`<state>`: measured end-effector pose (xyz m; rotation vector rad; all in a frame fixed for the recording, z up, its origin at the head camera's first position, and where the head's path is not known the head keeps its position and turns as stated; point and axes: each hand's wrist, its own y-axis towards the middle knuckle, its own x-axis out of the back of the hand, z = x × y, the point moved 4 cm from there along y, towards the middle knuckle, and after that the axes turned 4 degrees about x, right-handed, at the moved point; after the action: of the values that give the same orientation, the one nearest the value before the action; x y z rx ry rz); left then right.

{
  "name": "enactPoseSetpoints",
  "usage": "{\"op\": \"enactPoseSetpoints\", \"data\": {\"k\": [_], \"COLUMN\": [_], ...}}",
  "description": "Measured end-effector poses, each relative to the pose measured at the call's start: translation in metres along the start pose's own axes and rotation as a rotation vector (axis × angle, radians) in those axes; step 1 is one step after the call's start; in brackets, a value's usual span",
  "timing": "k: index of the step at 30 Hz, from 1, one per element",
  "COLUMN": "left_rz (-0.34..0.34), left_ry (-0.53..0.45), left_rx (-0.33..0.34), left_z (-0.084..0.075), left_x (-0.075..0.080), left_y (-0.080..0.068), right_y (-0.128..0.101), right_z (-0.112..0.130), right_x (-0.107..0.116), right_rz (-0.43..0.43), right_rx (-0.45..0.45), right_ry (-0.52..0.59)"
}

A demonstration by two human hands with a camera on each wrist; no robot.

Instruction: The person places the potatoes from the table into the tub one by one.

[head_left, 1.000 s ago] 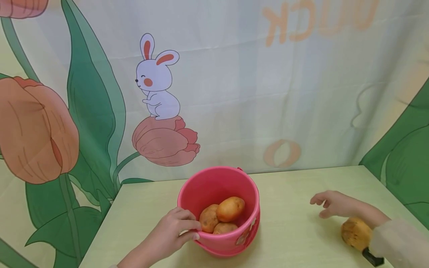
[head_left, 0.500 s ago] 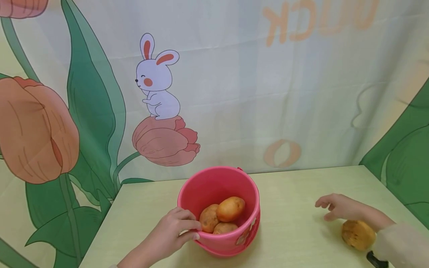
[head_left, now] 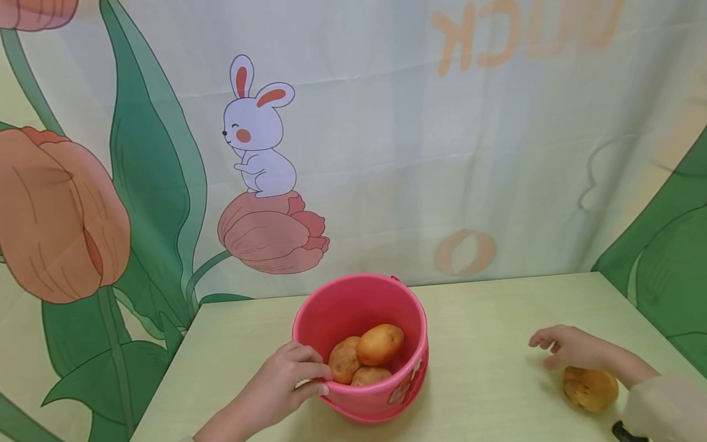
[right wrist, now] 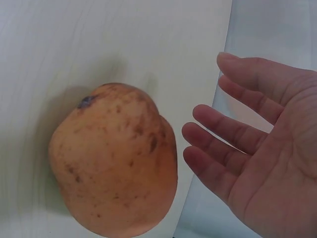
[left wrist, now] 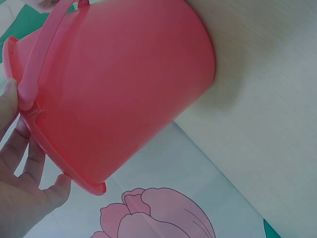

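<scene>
Pale table point(head_left: 486, 319), right hand point(head_left: 571, 347) drawn back toward potato point(head_left: 590, 388), bucket point(head_left: 361, 301) unmoved

Child's play corner, cartoon rabbit-and-tulip backdrop point(head_left: 259, 153), pale green table point(head_left: 486, 344)

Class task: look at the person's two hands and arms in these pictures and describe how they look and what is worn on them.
Both hands are bare: no gloves, rings or bracelets show. The left hand has short, plain nails, and its forearm shows no sleeve up to the picture's edge. The right hand leads into a pale cream, soft-looking sleeve that covers the arm from the wrist. A small black object shows beside that sleeve; what it is cannot be told.
</scene>
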<state>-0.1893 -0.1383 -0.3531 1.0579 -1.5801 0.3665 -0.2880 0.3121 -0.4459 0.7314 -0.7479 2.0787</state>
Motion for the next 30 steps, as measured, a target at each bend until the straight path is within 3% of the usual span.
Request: {"op": "enactPoseSetpoints", "data": {"k": [11,22,30], "left_rz": [0.041,0.016,0.04], "left_ry": [-0.011,-0.001,-0.01], "left_rx": [0.036,0.013,0.039], "left_z": [0.0,-0.002,-0.001], "left_x": [0.001,0.002,0.001], "left_y": [0.001,0.0,0.001], "right_y": [-0.005,-0.014,-0.019], "right_z": [-0.009,-0.018,-0.024], "right_x": [0.002,0.006,0.009], "right_rz": [-0.017,-0.037,-0.034], "right_rx": [0.031,0.048,0.058], "right_ry": [-0.043,-0.064,-0.061]}}
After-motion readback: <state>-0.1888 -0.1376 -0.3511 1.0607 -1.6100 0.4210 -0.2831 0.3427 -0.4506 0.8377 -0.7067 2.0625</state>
